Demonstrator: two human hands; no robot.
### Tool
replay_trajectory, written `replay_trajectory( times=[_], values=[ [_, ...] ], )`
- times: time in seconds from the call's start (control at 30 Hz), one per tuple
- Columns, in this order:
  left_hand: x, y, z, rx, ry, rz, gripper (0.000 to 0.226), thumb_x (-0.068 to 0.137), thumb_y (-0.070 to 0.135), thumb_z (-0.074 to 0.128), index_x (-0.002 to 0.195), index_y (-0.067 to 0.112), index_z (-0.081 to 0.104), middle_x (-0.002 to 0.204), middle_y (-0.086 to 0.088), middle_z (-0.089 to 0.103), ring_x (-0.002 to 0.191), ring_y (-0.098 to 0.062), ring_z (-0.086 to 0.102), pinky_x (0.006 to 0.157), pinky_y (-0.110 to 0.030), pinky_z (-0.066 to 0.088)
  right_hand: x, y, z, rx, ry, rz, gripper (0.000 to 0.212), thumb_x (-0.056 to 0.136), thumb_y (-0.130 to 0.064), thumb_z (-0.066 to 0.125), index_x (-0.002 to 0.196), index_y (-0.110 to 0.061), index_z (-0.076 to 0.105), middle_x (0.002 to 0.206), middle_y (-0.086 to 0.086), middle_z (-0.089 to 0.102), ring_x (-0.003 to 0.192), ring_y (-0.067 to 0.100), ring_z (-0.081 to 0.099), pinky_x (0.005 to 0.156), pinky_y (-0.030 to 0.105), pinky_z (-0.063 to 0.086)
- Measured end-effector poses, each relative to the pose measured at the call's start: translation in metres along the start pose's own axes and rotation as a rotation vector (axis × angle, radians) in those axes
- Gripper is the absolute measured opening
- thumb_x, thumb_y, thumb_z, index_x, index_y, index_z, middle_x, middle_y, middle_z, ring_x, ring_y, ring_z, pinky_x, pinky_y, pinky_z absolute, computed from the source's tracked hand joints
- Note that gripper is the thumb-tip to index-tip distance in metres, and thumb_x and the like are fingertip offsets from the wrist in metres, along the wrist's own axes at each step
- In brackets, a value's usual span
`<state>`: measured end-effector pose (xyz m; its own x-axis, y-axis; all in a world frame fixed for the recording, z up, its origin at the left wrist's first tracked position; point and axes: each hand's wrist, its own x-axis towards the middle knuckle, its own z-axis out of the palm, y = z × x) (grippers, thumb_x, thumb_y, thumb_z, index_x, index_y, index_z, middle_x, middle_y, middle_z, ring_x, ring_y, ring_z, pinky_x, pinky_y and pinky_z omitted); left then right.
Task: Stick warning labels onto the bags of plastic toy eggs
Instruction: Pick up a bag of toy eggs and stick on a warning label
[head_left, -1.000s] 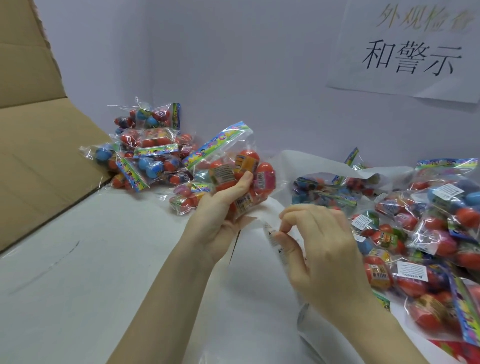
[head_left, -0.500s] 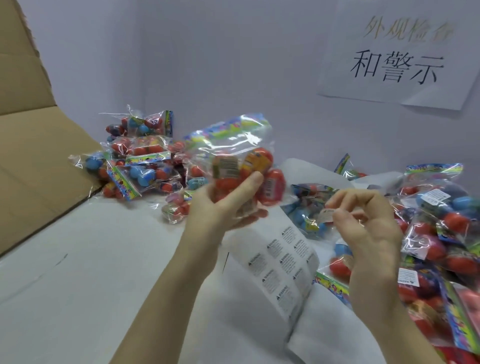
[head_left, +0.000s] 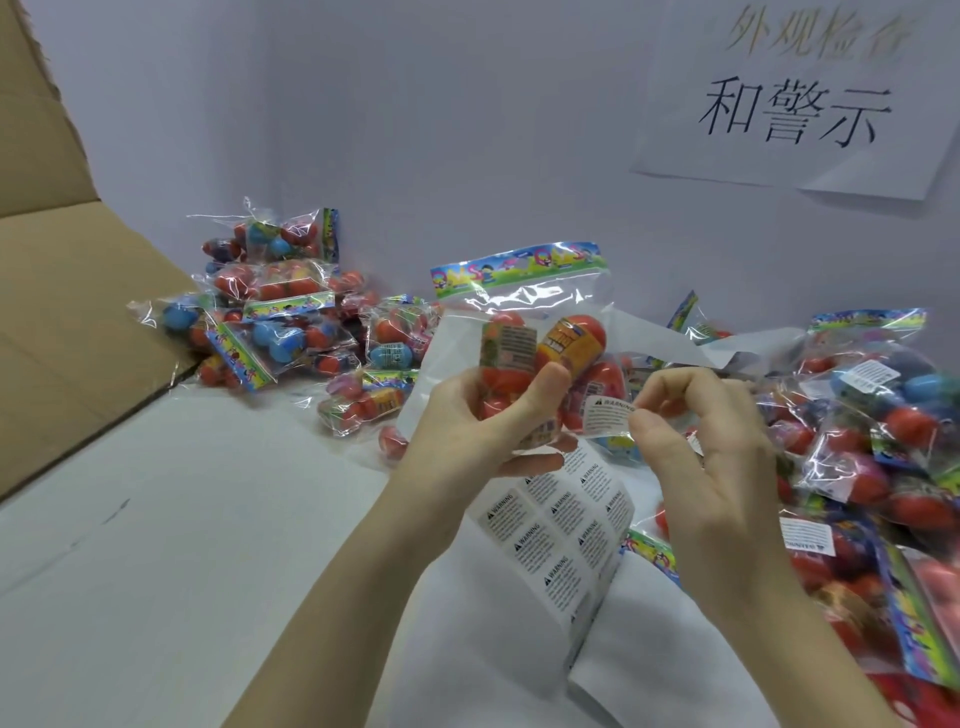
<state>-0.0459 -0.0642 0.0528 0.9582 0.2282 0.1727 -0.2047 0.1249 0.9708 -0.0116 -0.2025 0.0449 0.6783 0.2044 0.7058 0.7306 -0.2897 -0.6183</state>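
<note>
A pile of bagged eggs (head_left: 270, 312) lay at the left by the cardboard box (head_left: 78, 312). Our left hand (head_left: 467, 426) gripped a bag of toy eggs (head_left: 524, 332) upright above the label sheet (head_left: 561, 535). Our right hand (head_left: 706, 457) pinched a warning label (head_left: 605, 415) just beside that bag.

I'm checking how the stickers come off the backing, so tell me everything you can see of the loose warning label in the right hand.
The warning label is a small white rectangular sticker, thin and slightly curled, headed by a black triangle and the word WARNING above fine print too small to read. The right hand pinches its right edge between thumb and fingertip. It hangs in the air just in front of the bag of toy eggs held by the left hand; whether it touches the bag yet cannot be told.
</note>
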Motion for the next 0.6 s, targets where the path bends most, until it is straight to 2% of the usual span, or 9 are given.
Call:
replay_trajectory(
  times=[0.1,0.17,0.23,0.33,0.47,0.5,0.6],
  values=[
    [-0.0008,0.0009,0.0003,0.022,0.001,0.005,0.061,0.045,0.053,0.064,0.092,0.014,0.061,0.080,-0.004,0.072,0.066,-0.012,0.070,0.052,-0.017,0.051,0.0012,0.0014,0.0005,-0.042,-0.006,-0.010,0.014,0.072,-0.045,0.036,0.072,-0.034,0.044,0.085,-0.038,0.047,0.086,0.000,0.043,0.078,0.036,0.034],
    [-0.0010,0.0005,0.0001,0.030,0.003,0.014,0.063,0.044,0.052,0.065,0.093,0.013,0.062,0.082,-0.005,0.071,0.066,-0.011,0.070,0.051,-0.017,0.051,0.0011,0.0025,0.0001,-0.058,-0.009,-0.003,0.015,0.072,-0.046,0.035,0.072,-0.034,0.044,0.086,-0.038,0.047,0.088,0.001,0.043,0.077,0.032,0.031],
    [-0.0017,0.0006,0.0003,0.036,0.001,0.018,0.062,0.043,0.050,0.066,0.092,0.012,0.062,0.080,-0.005,0.071,0.066,-0.011,0.070,0.052,-0.017,0.051,0.0003,0.0034,0.0001,-0.070,-0.003,0.000,0.014,0.073,-0.046,0.035,0.072,-0.034,0.044,0.085,-0.037,0.048,0.089,0.001,0.043,0.077,0.032,0.031],
    [-0.0016,0.0007,-0.0005,0.060,0.008,0.029,0.053,0.041,0.042,0.073,0.086,0.015,0.064,0.070,0.001,0.072,0.064,-0.008,0.069,0.051,-0.016,0.050,-0.0003,0.0037,0.0010,-0.076,0.006,0.002,0.014,0.073,-0.045,0.036,0.072,-0.034,0.045,0.075,-0.024,0.050,0.090,0.001,0.043,0.078,0.035,0.034],
    [-0.0014,-0.0020,0.0016,0.037,0.031,0.053,0.029,0.057,0.021,0.080,0.082,0.014,0.067,0.066,0.002,0.071,0.060,-0.008,0.067,0.051,-0.015,0.049,-0.0006,0.0030,0.0032,-0.056,0.030,0.046,0.019,0.075,-0.050,0.038,0.074,-0.034,0.048,0.077,-0.019,0.052,0.087,0.002,0.047,0.082,0.039,0.038],
    [-0.0017,-0.0027,0.0027,0.025,0.036,0.055,0.027,0.059,0.018,0.081,0.082,0.013,0.068,0.065,0.002,0.070,0.060,-0.008,0.067,0.050,-0.015,0.048,-0.0012,0.0023,0.0048,-0.035,0.042,0.068,0.020,0.075,-0.052,0.040,0.077,-0.035,0.049,0.079,-0.017,0.054,0.086,0.003,0.049,0.083,0.036,0.039],
    [-0.0024,-0.0045,0.0047,-0.022,0.039,0.049,0.027,0.052,0.016,0.086,0.073,0.017,0.070,0.063,0.000,0.069,0.059,-0.010,0.066,0.050,-0.016,0.048,-0.0016,-0.0013,0.0089,0.103,0.056,0.193,0.037,0.066,-0.064,0.056,0.093,-0.041,0.044,0.088,-0.016,0.055,0.086,-0.001,0.054,0.077,0.012,0.038]
  ],
)
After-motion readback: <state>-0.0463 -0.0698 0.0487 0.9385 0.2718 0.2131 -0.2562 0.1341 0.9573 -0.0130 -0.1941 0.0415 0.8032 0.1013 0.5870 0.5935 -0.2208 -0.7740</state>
